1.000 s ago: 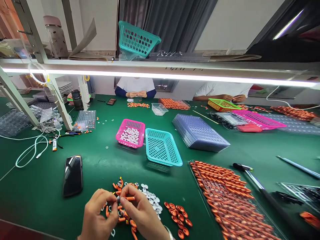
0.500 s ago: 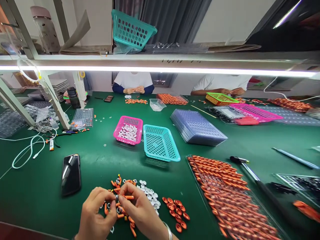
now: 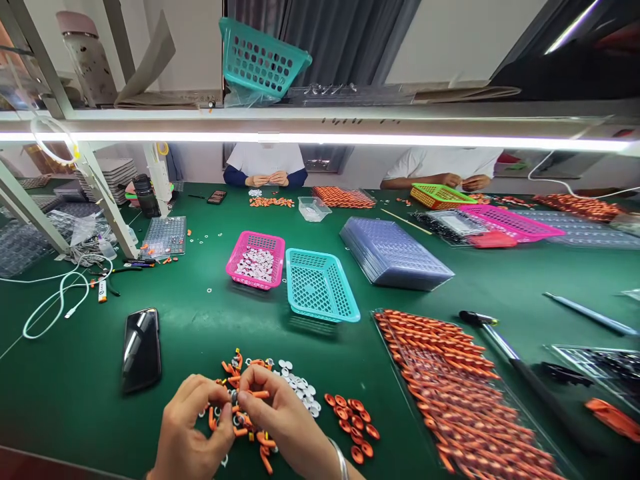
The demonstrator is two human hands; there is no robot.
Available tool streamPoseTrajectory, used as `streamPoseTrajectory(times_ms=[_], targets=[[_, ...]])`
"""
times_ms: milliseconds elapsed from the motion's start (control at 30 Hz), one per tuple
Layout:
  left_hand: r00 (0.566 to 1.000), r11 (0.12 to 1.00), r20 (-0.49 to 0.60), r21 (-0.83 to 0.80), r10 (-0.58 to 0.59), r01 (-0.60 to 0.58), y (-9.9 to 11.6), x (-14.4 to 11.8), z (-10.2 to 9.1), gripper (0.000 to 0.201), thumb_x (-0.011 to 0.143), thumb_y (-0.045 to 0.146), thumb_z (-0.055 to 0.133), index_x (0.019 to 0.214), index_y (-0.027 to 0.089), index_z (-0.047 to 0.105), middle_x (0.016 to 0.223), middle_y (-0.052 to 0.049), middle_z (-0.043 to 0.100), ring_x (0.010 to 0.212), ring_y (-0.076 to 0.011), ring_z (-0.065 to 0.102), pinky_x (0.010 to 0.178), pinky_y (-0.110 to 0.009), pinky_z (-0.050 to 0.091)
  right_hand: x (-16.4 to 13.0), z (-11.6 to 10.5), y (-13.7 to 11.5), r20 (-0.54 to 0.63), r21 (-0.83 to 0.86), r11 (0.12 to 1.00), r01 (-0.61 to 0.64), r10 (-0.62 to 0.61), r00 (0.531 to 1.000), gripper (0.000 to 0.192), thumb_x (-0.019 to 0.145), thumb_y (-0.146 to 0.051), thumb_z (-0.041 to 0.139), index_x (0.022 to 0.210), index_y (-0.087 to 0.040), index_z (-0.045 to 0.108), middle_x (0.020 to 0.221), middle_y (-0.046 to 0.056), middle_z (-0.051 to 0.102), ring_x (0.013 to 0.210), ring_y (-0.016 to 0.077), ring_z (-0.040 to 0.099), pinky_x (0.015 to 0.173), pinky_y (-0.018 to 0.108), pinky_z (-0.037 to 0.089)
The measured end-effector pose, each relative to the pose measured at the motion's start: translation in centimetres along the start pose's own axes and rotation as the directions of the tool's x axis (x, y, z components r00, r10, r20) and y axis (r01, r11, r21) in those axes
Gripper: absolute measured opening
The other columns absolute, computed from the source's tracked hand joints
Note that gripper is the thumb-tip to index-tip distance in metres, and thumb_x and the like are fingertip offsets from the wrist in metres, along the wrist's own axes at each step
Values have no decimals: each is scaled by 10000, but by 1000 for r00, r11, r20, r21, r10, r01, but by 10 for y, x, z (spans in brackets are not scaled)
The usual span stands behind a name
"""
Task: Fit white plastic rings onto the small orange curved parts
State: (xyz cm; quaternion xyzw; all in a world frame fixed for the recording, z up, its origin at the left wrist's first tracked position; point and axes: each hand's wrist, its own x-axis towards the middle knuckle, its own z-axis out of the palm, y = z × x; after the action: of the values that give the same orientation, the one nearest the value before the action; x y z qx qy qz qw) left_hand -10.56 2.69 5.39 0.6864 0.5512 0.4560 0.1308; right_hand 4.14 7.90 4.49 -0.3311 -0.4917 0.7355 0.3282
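Observation:
My left hand [image 3: 195, 420] and my right hand [image 3: 280, 407] meet above a scatter of small orange parts. Between their fingertips is an orange stick-shaped part [image 3: 259, 394] with a grey round end; the right fingers pinch the orange length and the left fingers grip the grey end. Below and around them lie loose orange parts [image 3: 265, 460] with white rings and yellow bits. White discs [image 3: 303, 393] are heaped just beyond my right hand. Orange oval caps [image 3: 356, 427] lie to the right of them.
Pink basket [image 3: 280, 267] with white pieces and turquoise basket [image 3: 353, 307] stand ahead. A stack of clear trays [image 3: 395, 253] and a tray of orange parts [image 3: 460, 387] lie right. A phone [image 3: 142, 350] lies left. Two people work across the table.
Both hands stay almost still, with the orange part held between them. The view has shifted very slightly.

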Motion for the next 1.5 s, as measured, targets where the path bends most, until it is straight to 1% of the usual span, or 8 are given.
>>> streamPoseTrajectory(times_ms=[367, 833, 900, 1000, 1067, 1167, 1267, 1500], targets=[[999, 997, 31, -62, -42, 44, 5, 0, -4, 139, 785, 103, 573, 703, 206, 620, 667, 12, 621, 612, -138, 593, 576, -218, 495, -1, -1, 9, 31, 155, 986, -67, 63, 998, 401, 666, -483, 778, 682, -174, 522, 497, -94, 426, 444, 49, 305, 443, 199, 206], [969, 969, 198, -168, -147, 181, 9, -3, -7, 156, 766, 138, 469, 641, 198, 542, 640, 13, 553, 607, -140, 556, 569, -222, 449, -11, -9, 17, 337, 466, 835, -294, 140, 931, 255, 628, -302, 785, 633, -147, 583, 414, -85, 446, 320, 26, 278, 360, 181, 220], [935, 990, 342, -65, -94, 124, 3, -10, -8, 158, 753, 130, 491, 620, 196, 544, 647, 11, 574, 638, -148, 570, 609, -236, 446, -19, -18, 18, 301, 477, 843, -248, 109, 948, 279, 631, -317, 799, 629, -145, 580, 422, -86, 437, 328, 24, 276, 366, 181, 210], [766, 991, 642, 119, -31, -60, -8, -17, -4, 206, 664, 127, 676, 502, 188, 563, 618, 27, 619, 637, -151, 593, 632, -249, 428, -35, -42, 18, 189, 480, 868, -126, 38, 981, 320, 621, -336, 839, 624, -139, 586, 434, -83, 436, 360, 26, 292, 388, 183, 210], [728, 977, 683, 186, -55, -101, -15, -13, 6, 171, 623, 102, 754, 546, 199, 637, 706, 14, 674, 683, -171, 621, 647, -267, 432, -48, -60, 18, 72, 452, 892, -20, -14, 997, 310, 628, -313, 855, 638, -136, 601, 500, -62, 487, 424, 38, 355, 431, 180, 263], [779, 969, 621, 232, -79, -87, -23, 14, 36, 246, 788, 47, 646, 943, 225, 716, 980, -39, 710, 879, -210, 638, 782, -333, 461, -66, -81, 18, -121, 314, 943, 110, -75, 990, 294, 685, -327, 833, 657, -145, 603, 683, -7, 578, 600, 93, 512, 572, 207, 400], [797, 964, 601, 241, -58, -111, -30, 50, 77, 172, 925, 117, 548, 945, 188, 703, 936, -46, 714, 907, -205, 636, 847, -381, 475, -81, -92, 24, -181, 227, 969, 100, -59, 982, 328, 745, -410, 778, 702, -161, 569, 768, 30, 622, 694, 152, 594, 660, 275, 453], [759, 963, 650, 230, -42, -143, -43, 85, 134, 167, 932, 281, 601, 1032, 154, 646, 1072, -63, 667, 951, -210, 649, 850, -429, 532, -101, -106, 37, -287, -11, 997, 72, -73, 955, 399, 816, -540, 665, 743, -179, 512, 562, -58, 470, 524, 96, 426, 553, 238, 327]])
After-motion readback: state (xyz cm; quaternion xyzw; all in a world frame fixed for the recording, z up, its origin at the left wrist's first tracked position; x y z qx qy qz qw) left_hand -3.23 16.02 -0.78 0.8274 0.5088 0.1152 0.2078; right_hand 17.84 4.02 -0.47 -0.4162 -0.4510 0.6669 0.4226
